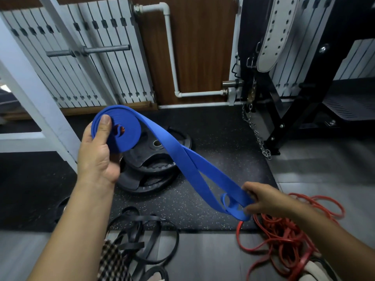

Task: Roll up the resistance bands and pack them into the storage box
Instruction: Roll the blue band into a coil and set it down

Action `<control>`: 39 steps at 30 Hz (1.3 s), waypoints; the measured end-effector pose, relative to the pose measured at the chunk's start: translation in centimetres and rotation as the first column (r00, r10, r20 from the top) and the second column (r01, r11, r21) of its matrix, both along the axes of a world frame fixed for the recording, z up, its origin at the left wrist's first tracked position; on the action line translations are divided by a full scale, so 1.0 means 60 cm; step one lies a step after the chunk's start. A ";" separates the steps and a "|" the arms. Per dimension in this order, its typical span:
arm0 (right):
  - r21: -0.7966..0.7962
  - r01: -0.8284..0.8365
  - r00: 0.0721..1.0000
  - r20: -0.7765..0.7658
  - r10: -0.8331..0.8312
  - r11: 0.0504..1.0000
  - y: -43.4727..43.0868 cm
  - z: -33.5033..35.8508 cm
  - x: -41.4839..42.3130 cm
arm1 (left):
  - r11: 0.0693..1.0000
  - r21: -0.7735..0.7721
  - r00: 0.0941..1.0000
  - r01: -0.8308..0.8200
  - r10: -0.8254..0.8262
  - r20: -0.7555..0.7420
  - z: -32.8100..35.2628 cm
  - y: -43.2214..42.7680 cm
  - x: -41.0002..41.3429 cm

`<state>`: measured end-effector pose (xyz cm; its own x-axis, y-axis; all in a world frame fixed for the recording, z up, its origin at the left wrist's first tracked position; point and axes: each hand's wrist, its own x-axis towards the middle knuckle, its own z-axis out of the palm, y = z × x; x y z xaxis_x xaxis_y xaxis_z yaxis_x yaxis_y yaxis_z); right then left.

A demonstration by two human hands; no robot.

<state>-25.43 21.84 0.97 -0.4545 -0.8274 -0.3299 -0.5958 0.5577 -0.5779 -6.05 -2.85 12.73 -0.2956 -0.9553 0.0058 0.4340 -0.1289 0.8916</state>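
Near on the floor (pixel 203 256) lie black bands (pixel 142 236) at left and red bands (pixel 284 236) at right. Above them, the right hand (pixel 265 199) pinches the loose end of a blue band (pixel 182 157) between its curled fingers (pixel 250 189). Farther left, the left hand (pixel 97 157) grips the rolled part, thumb pressed on the coil. Weight plates (pixel 154 165) lie behind.

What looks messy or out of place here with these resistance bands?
The loose tail of the blue band crosses itself in a twist between the coil in the left hand and the end pinched by the right hand, so it may not roll flat. On the floor, black bands and red bands lie in tangled heaps.
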 end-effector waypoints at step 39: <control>-0.013 0.651 0.557 0.688 -0.466 0.759 0.035 -0.015 -0.034 | 0.992 -0.111 0.998 -0.061 0.062 0.003 0.008 0.002 -0.011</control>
